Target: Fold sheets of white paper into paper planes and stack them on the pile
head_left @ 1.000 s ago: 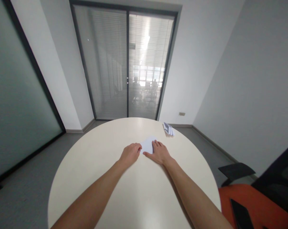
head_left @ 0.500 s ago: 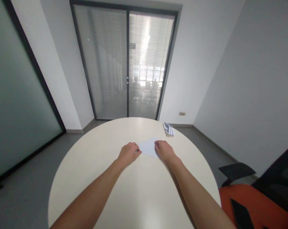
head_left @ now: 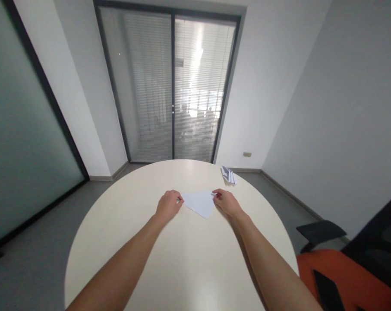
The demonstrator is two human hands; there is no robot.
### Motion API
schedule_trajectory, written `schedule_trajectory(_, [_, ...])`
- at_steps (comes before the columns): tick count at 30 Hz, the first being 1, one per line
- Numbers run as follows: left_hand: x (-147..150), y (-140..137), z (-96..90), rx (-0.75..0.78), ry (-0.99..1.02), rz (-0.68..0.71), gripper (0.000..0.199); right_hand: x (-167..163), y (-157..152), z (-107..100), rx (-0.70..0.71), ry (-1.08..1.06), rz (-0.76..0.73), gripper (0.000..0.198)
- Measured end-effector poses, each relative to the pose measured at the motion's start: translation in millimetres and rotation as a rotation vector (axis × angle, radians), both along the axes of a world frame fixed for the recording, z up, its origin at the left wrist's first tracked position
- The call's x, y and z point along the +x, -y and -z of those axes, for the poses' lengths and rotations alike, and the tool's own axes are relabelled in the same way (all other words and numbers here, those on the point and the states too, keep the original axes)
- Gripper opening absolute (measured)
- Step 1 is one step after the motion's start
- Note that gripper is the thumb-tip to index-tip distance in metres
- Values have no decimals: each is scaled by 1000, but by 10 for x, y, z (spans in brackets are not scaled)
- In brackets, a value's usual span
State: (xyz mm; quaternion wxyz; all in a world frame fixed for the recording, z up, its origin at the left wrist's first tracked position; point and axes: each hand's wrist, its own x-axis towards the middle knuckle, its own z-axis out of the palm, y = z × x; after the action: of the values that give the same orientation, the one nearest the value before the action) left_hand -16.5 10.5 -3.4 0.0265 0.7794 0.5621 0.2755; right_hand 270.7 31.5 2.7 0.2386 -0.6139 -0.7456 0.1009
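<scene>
Between my hands, over the table, is a white sheet of paper (head_left: 199, 203) with a pointed corner toward me. My left hand (head_left: 169, 205) pinches its left tip between thumb and fingers. At the paper's upper right corner, my right hand (head_left: 227, 202) is closed on the edge, with its thumb and forefinger together. A small part of the paper is hidden behind the right fingers.
Both forearms reach over a round cream table (head_left: 182, 268). Folded white and grey papers (head_left: 228, 176) lie by its far right edge. An orange chair (head_left: 341, 272) with a black armrest (head_left: 321, 233) stands at the right. Beyond are glass doors (head_left: 172, 86) with blinds.
The paper has turned, so a corner now points toward me and more of it shows. My left hand has shifted left and slightly away; my right hand has moved slightly right.
</scene>
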Motion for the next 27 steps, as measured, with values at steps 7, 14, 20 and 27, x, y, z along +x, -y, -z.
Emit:
schedule_trajectory(7, [-73,-82,77,-9,70,54,13,81,-54,103,31,98,-54,56])
schedule_trajectory(14, [-88,-105,82,-39,75,71,33,152,-96,129,31,110,-127,57])
schedule_trajectory(20, [-90,-127,117,-37,128,117,35,165,-83,113,36,102,-156,63])
schedule_trajectory(27, [-79,-120,146,-37,225,226,39,162,-41,134,59,-59,-171,73])
